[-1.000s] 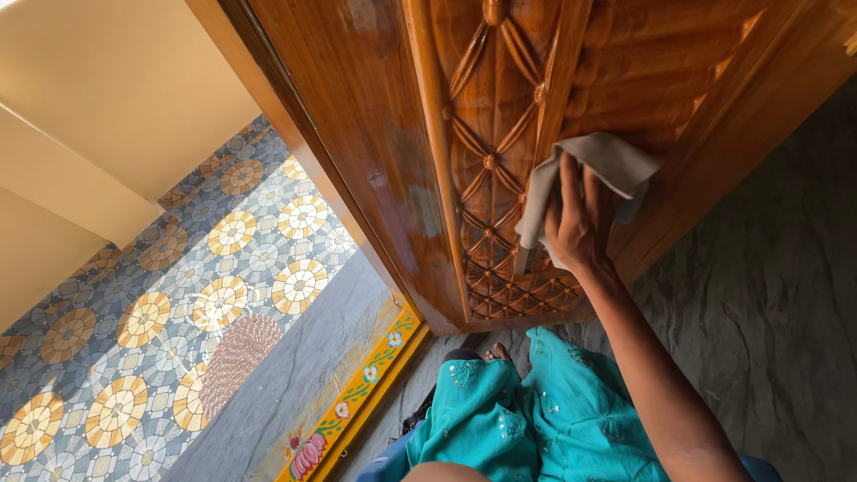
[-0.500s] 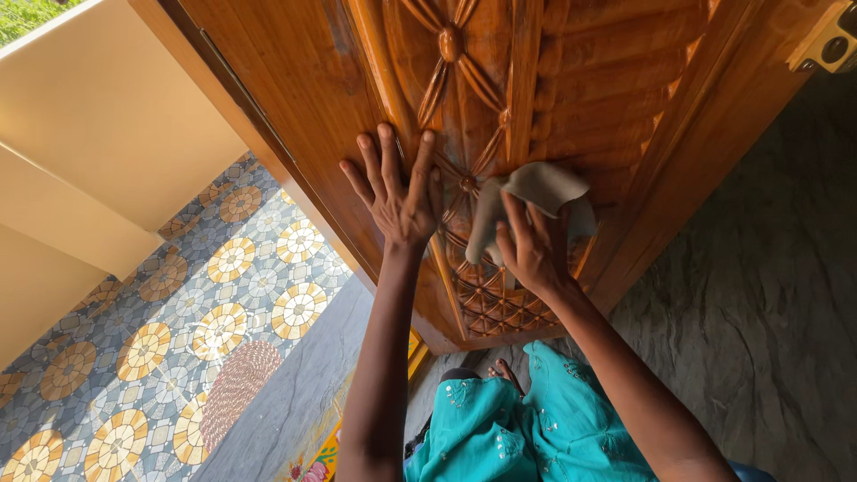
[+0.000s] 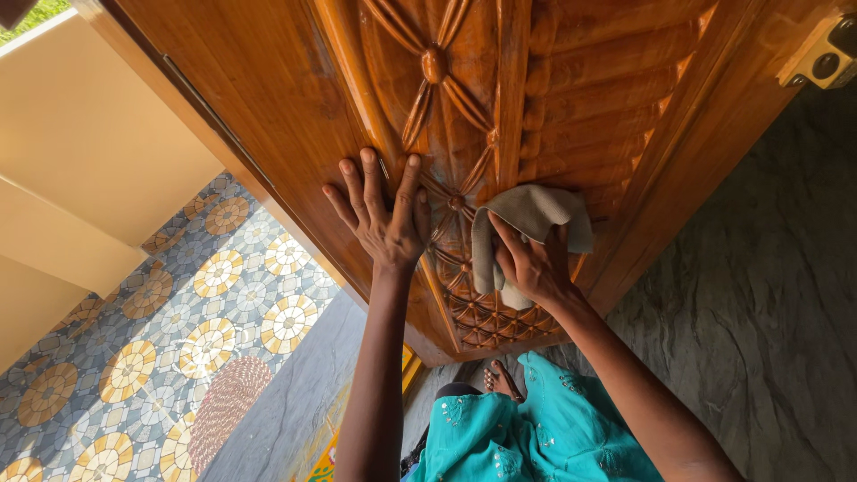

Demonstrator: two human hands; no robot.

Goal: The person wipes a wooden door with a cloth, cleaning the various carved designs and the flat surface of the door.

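Your left hand [image 3: 386, 223] flat on the carved wooden door [image 3: 268, 107], fingers [image 3: 370, 174] spread open, your right hand [image 3: 533, 266] gripping a grey cloth [image 3: 527, 214] pressed against the carved panel, patterned tile floor [image 3: 178, 330] below left

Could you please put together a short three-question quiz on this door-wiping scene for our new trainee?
1. True or false: the left hand lies flat, fingers spread, on the carved wooden door.
2. What does the right hand press against the carving? A) a sponge B) a grey cloth C) a brush
3. Fill in: the floor beyond the door is laid with ______ tiles.

Key
1. True; it holds nothing.
2. B, the grey cloth, bunched under the fingers.
3. Patterned: the patterned tiles show yellow and white round motifs on grey-blue.
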